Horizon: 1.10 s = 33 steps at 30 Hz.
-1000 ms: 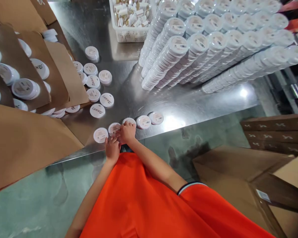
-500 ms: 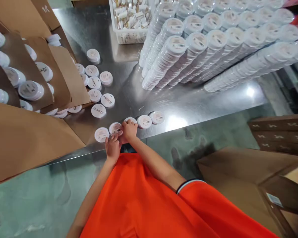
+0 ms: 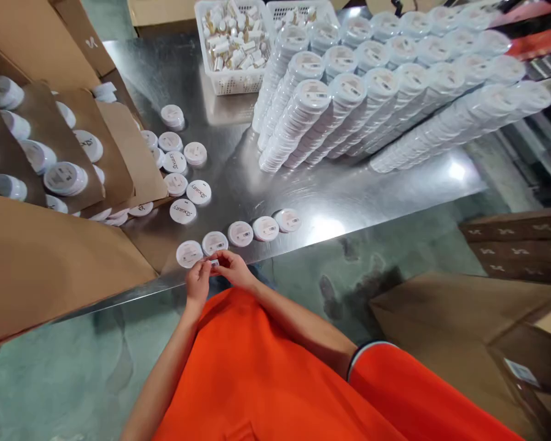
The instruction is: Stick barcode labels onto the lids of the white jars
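A row of round white jars lies bottoms-up along the front edge of a steel table [image 3: 349, 196]; the nearest are one jar [image 3: 189, 253] and its neighbour [image 3: 215, 242]. Just in front of them my left hand [image 3: 197, 282] and my right hand [image 3: 229, 269] meet, fingertips pinched together on a small white label [image 3: 213, 263]. Both hands hover at the table's edge, clear of the jars. My orange sleeves fill the bottom of the view.
Tall leaning stacks of white jars [image 3: 349, 104] crowd the table's right back. A white basket [image 3: 232, 55] of small tubes stands behind. More jars [image 3: 183, 177] lie left of centre beside an open cardboard box [image 3: 50, 245] holding jars. Brown cartons [image 3: 509, 245] sit on the floor at right.
My hands have drawn back from the third jar in the row toward my body and now pinch a small label between them. The jar they covered is in full view.
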Motion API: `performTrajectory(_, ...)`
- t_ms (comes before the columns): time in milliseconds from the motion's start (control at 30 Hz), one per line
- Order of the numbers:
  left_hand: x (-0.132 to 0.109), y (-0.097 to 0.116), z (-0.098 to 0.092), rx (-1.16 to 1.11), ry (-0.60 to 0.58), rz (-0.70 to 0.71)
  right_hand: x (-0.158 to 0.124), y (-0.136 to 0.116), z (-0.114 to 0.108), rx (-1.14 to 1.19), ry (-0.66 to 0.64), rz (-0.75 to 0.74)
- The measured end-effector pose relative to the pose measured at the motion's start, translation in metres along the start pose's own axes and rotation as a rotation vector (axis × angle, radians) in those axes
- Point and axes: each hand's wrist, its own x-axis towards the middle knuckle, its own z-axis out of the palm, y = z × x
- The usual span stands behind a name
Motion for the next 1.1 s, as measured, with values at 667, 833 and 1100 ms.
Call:
performTrajectory(667, -0.021, 0.008, -0.009, 0.165, 0.143, -0.134, 0.006, -0.014, 0.022, -0.250, 0.240, 0.057)
performTrajectory(833, -0.014, -0.014, -0.030, 0.606, 0.164, 0.108, 0.032, -0.021, 0.020, -0.540, 0.298, 0.176)
performTrajectory(1100, -0.005, -0.045, -0.038, 0.942, -0.114, 0.299, 0.062, -0.028, 0.052, -0.953, 0.140, 0.304)
